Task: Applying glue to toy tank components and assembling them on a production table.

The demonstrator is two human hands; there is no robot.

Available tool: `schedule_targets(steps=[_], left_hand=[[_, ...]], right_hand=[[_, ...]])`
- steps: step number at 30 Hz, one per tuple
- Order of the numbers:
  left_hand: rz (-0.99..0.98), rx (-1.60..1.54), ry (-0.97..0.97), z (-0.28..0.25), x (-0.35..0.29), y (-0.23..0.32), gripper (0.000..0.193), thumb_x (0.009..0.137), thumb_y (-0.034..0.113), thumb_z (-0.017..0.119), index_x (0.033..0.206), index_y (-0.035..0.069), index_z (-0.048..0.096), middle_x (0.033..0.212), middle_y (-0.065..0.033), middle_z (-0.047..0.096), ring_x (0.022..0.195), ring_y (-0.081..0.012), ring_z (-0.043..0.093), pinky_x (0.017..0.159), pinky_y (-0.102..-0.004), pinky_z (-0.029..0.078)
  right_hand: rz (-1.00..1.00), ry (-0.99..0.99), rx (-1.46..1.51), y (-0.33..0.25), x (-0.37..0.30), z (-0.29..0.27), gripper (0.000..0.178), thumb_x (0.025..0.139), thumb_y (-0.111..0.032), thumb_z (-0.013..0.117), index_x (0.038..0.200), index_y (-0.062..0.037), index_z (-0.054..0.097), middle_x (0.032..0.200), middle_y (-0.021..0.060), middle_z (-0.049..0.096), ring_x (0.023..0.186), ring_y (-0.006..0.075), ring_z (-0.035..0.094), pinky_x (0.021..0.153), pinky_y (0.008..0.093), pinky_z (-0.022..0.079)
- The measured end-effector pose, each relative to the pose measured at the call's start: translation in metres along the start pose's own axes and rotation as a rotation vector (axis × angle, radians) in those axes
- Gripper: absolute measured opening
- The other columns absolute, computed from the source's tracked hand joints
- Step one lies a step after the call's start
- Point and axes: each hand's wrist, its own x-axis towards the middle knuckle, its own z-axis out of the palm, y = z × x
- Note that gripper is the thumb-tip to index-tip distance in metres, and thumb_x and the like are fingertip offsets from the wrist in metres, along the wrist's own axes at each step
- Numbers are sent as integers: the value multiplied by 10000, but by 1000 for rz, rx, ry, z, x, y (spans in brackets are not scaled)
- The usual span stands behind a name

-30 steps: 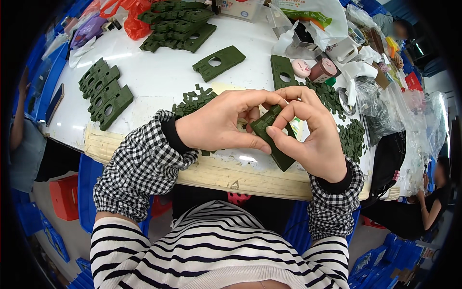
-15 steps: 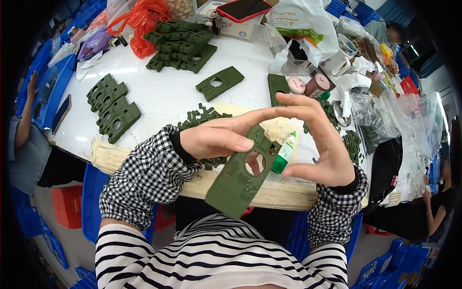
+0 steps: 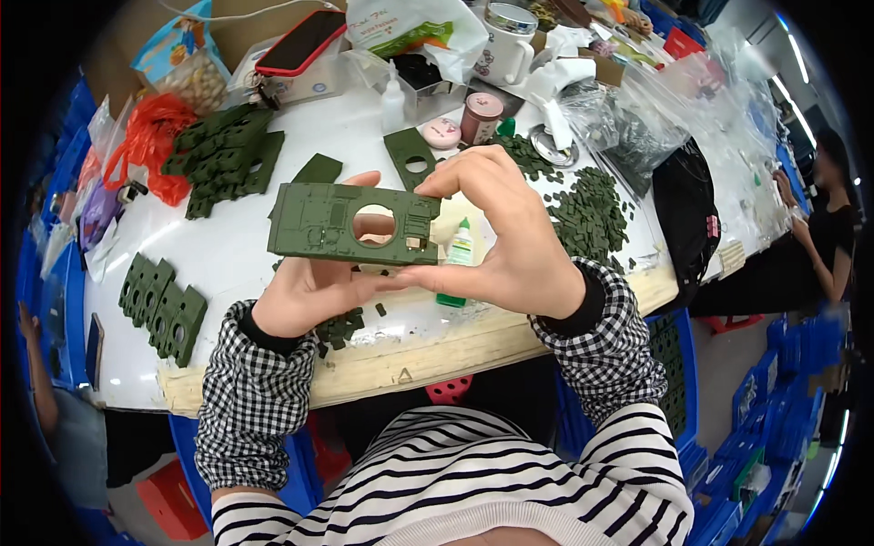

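A dark green plastic model tank hull (image 3: 309,223) with a round hole lies nearly level in front of me, above the table. From below and behind, my left hand (image 3: 305,296) supports it, with fingertips showing past its far edge. My right hand (image 3: 514,241) grips its right end between thumb and fingers. Behind the hands, a green-and-white glue bottle (image 3: 461,246) lies on the table. Small green parts form a pile (image 3: 592,218) beyond my right hand and another pile (image 3: 340,328) beside my left wrist.
Stacked green hulls (image 3: 228,150) lie at the far left, with a row of more hulls (image 3: 164,309) nearer. Another hull (image 3: 410,155) lies beyond my hands. A phone (image 3: 300,43), a mug (image 3: 506,45) and a pink jar (image 3: 480,118) stand at the back. A wooden edge strip (image 3: 428,355) borders the table.
The hull has turned from a steep tilt to nearly level. My right hand, apart from it before, now grips its right end. The view has swung, shifting the table leftward.
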Motion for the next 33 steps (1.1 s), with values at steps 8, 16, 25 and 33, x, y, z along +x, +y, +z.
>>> schedule_targets(steps=[8, 16, 25, 33], left_hand=[[5, 85, 66, -9, -5, -8, 604, 771, 95, 746, 1272, 1, 422, 1250, -127, 489, 1176, -221, 511, 994, -361, 448], [38, 86, 110, -9, -7, -4, 564, 793, 80, 722, 1269, -2, 430, 1173, -118, 563, 1094, -203, 561, 963, -341, 455], [33, 138, 129, -13, -5, -5, 547, 794, 110, 728, 1256, 2, 455, 1121, -91, 589, 1020, -152, 572, 841, -278, 488], [24, 122, 138, -10, -6, -3, 523, 795, 90, 720, 1246, 1, 471, 1124, -88, 586, 1017, -156, 570, 819, -272, 489]], right_hand=[[62, -94, -22, -9, -18, 0, 588, 671, -404, 809, 1024, 3, 573, 981, 121, 565, 952, 282, 516, 824, 366, 439], [449, -300, -577, 71, -54, -85, 113, 779, -105, 676, 844, -13, 683, 764, 118, 662, 685, 262, 633, 629, 346, 484], [623, -430, -340, 98, -58, -79, 114, 736, -64, 705, 807, 19, 672, 702, 125, 660, 639, 215, 640, 625, 308, 499], [661, -381, -233, 93, -58, -84, 65, 756, -17, 670, 750, 32, 627, 681, 61, 633, 617, 92, 569, 593, 232, 468]])
